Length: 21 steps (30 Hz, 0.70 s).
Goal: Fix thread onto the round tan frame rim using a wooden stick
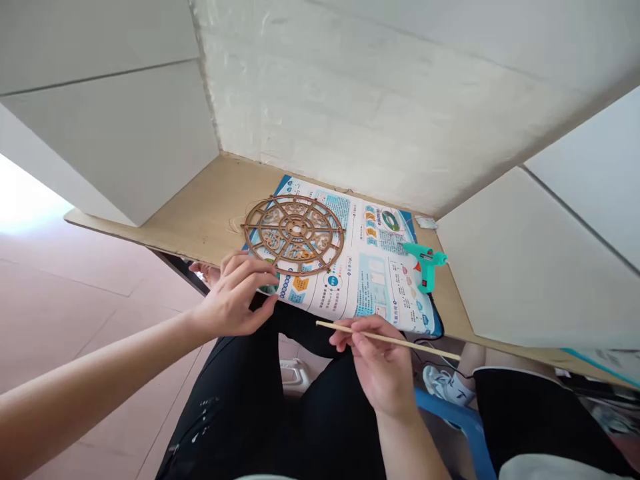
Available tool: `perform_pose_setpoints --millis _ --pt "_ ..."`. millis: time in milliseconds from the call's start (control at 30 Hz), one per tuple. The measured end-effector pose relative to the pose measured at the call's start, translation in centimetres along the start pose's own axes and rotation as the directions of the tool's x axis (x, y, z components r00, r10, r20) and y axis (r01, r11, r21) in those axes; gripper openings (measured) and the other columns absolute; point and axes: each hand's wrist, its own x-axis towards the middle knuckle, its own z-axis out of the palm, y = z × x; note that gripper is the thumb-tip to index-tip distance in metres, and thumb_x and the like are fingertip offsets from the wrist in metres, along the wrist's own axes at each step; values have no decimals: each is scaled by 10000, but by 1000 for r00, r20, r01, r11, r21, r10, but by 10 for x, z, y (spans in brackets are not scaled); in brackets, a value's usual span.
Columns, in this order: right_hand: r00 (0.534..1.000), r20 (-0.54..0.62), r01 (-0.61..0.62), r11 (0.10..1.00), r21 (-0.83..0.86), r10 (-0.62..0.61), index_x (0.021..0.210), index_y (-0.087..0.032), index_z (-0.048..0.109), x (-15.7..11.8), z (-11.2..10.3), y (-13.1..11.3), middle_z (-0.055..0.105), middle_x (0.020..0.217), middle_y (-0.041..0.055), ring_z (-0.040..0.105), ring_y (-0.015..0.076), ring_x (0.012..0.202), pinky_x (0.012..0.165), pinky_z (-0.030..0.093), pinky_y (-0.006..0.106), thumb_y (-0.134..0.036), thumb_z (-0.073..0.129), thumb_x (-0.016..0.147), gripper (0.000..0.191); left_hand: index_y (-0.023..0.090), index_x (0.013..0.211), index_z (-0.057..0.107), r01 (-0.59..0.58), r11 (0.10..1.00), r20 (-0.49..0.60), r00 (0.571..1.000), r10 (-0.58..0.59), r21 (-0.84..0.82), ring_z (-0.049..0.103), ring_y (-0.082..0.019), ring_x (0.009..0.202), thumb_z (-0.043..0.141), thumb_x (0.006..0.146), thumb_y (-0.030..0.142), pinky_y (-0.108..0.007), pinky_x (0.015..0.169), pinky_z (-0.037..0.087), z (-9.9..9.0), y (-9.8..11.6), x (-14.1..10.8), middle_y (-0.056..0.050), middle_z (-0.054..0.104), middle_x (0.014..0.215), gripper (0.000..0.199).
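A thin pale wooden stick [425, 348] lies across the fingers of my right hand [383, 363], pinched between thumb and fingers in front of the table edge. My left hand [237, 293] is at the near left edge of the table, fingers stretched and thumb apart, close to the rim of a round brown openwork wheel [296, 228]. Nothing shows in its grasp, and I cannot tell whether its fingertips touch the wheel. The wheel lies flat on a printed poster sheet [355, 267]. Toward the right of the sheet lies a turquoise glue gun [426, 263].
The wooden table [200, 200] runs along a pale wall [320, 93], between white panels [545, 260] on both sides. A small white packet [426, 221] lies near the right panel. Another person's leg and shoe [447, 387] are at the lower right, beside a blue stool [463, 427].
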Motion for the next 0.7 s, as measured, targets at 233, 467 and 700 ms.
perform_pose_setpoints --millis 233,467,700 --pt "977 74 -208 966 153 199 917 -229 754 -29 15 46 812 974 61 785 194 818 766 644 331 -289 795 890 78 191 1091 645 291 939 301 926 -229 -181 634 -151 879 492 998 250 -270 786 514 1 73 -59 -51 683 948 189" --pt "923 208 -352 929 113 325 885 -201 741 -31 37 95 807 968 67 780 192 863 826 618 330 -312 808 867 131 169 823 640 664 738 358 722 -593 -118 555 -134 723 463 1046 413 -295 715 472 3 64 -108 -11 602 769 376" --pt "815 418 -474 876 86 401 813 -155 732 -35 79 142 802 927 95 761 186 845 809 578 319 -200 802 774 93 150 737 611 906 422 507 352 -787 24 551 -108 581 550 1006 568 -267 624 508 -28 30 -171 53 528 598 501"
